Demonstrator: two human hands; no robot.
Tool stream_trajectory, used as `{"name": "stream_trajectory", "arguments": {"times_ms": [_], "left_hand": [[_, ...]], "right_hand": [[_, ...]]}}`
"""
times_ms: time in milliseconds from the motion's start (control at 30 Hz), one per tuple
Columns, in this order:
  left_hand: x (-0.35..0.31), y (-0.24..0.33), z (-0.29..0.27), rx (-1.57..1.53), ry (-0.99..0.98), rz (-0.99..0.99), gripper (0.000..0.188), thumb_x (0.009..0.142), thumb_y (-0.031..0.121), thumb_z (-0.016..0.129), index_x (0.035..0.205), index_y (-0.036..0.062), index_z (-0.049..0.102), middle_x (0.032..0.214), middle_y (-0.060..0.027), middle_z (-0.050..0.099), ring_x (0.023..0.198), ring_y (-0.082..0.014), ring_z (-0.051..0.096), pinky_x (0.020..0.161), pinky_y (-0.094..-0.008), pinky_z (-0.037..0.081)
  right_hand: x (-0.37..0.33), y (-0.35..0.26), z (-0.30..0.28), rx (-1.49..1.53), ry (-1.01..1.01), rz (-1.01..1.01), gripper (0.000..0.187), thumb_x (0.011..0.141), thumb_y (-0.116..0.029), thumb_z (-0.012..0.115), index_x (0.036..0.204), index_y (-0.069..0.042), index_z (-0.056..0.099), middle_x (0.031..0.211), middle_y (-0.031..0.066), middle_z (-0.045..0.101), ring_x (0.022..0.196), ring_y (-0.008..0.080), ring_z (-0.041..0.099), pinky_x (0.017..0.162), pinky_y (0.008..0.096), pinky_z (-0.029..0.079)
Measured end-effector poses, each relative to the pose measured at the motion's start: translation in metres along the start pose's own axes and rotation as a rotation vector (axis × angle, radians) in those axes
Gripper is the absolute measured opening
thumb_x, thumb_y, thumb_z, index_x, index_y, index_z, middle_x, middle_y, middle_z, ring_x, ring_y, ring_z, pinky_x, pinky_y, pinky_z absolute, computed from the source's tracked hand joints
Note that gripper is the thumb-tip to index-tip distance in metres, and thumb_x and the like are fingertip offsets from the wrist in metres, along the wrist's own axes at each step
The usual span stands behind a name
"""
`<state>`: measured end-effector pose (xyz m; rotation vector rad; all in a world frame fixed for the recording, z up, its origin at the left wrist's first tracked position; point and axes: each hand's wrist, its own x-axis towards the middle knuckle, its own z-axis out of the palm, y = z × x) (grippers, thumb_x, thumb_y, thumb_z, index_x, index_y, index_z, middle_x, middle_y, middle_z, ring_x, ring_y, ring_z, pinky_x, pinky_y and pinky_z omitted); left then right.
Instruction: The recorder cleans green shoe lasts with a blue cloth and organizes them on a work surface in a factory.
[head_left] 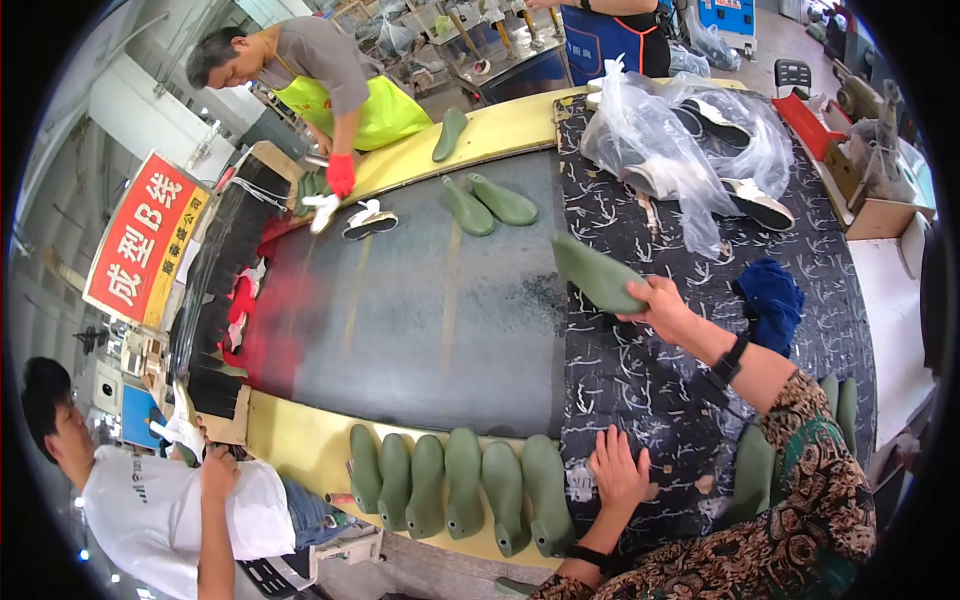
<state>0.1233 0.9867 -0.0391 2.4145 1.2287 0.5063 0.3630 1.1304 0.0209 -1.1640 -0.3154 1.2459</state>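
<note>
My right hand (pixel 662 308) grips a green shoe last (pixel 594 272) by one end. It holds the last raised above the table, where the grey belt meets the dark, white-streaked cover (pixel 640 370). My left hand (pixel 618 470) rests on that cover with its fingers spread and nothing in it. Left of it, several green shoe lasts (pixel 463 480) stand in a row along the yellow ledge. A pair of green lasts (pixel 485 205) lies farther off on the belt. More green lasts (pixel 752 470) sit beside my right arm, partly hidden by my sleeve.
Clear plastic bags with black-and-white shoes (pixel 690 150) lie on the far right, near a blue cloth (pixel 770 303). The belt (pixel 420 310) carries a shoe (pixel 371 222) near a co-worker's red glove (pixel 341 175). Another person (pixel 180 500) works at the left. One last (pixel 450 134) lies on the far ledge.
</note>
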Motion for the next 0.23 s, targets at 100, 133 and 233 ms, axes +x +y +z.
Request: {"name": "stream_trajectory", "arguments": {"times_ms": [100, 133, 233], "left_hand": [[0.004, 0.004, -0.008, 0.028, -0.062, -0.035, 0.051, 0.082, 0.032, 0.058, 0.116, -0.005, 0.048, 0.13, -0.0207, 0.043, 0.121, -0.039, 0.037, 0.093, -0.0485, 0.03], [0.005, 0.01, -0.006, -0.001, -0.059, -0.017, 0.051, 0.082, 0.032, 0.057, 0.116, -0.005, 0.048, 0.13, -0.0206, 0.043, 0.121, -0.0392, 0.037, 0.093, -0.0485, 0.03], [0.002, 0.004, -0.003, -0.028, -0.066, -0.029, 0.055, 0.082, 0.035, 0.059, 0.119, -0.0045, 0.047, 0.133, -0.0196, 0.04, 0.122, -0.0394, 0.035, 0.093, -0.0498, 0.03]], "right_hand": [[0.081, 0.001, 0.04, 0.114, 0.039, -0.095, 0.045, 0.089, -0.015, 0.053, 0.115, 0.016, 0.035, 0.117, 0.0249, 0.046, 0.105, 0.0333, 0.054, 0.08, 0.0438, 0.054], [0.123, -0.001, 0.033, 0.184, -0.034, -0.137, 0.048, 0.089, -0.016, 0.054, 0.118, 0.016, 0.033, 0.118, 0.0258, 0.045, 0.105, 0.0344, 0.053, 0.082, 0.0447, 0.052], [0.199, 0.002, 0.047, 0.341, -0.078, 0.019, 0.06, 0.088, -0.021, 0.058, 0.126, 0.014, 0.028, 0.125, 0.0282, 0.041, 0.108, 0.0371, 0.051, 0.088, 0.0486, 0.049]]}}
